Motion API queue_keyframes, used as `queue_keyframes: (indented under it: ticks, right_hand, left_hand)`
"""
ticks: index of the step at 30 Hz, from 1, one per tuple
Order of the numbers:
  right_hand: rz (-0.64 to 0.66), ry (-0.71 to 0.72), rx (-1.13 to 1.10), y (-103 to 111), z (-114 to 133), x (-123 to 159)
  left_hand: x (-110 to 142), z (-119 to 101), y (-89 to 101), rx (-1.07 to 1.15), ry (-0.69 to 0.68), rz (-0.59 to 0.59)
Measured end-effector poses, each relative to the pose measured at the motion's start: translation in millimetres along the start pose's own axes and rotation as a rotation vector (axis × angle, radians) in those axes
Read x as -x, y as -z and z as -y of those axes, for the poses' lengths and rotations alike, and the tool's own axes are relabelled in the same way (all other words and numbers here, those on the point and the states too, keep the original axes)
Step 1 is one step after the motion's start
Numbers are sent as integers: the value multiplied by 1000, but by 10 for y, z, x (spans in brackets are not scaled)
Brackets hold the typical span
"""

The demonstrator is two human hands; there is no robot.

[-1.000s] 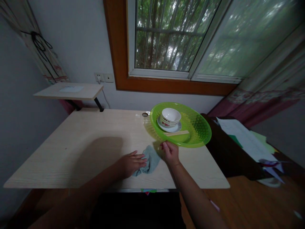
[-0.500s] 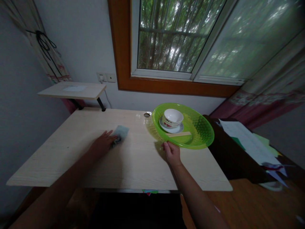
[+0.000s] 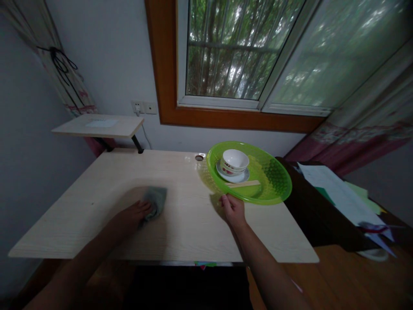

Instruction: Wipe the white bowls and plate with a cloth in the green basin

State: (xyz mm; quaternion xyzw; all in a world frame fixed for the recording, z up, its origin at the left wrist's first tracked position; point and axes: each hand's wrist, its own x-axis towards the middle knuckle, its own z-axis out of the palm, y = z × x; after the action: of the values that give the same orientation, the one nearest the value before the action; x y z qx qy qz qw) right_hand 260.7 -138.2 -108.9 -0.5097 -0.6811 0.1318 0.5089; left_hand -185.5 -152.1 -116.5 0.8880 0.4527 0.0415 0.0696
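Grey-green cloth: on the desk, left of the green plastic basket, long axis oblique. Left hand nearer, fingers extended flat over it. Right hand: curled closed, apparently holding the basket's near rim.

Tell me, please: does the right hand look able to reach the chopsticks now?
Likely yes. The right hand is at the near rim of the green basket; the chopsticks lie just beyond it, with nothing seen on top.
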Motion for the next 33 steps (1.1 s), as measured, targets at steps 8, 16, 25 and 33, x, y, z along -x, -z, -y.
queue_keyframes:
  ticks: [8, 16, 25, 33]
  right_hand:
    - [2, -7, 28, -14, -57, 21]
    - [8, -21, 43, -30, -81, 20]
    - [-2, -43, 49, -49, -132, 26]
    - [10, -29, 48, -49, -140, 33]
  left_hand:
    - [-476, -407, -172, 185, -213, -38]
    - [-1593, -183, -336, 230, -105, -121]
    - [-2330, 253, -126, 112, 230, -196]
    - [-2268, 377, 23, 54, 415, -219]
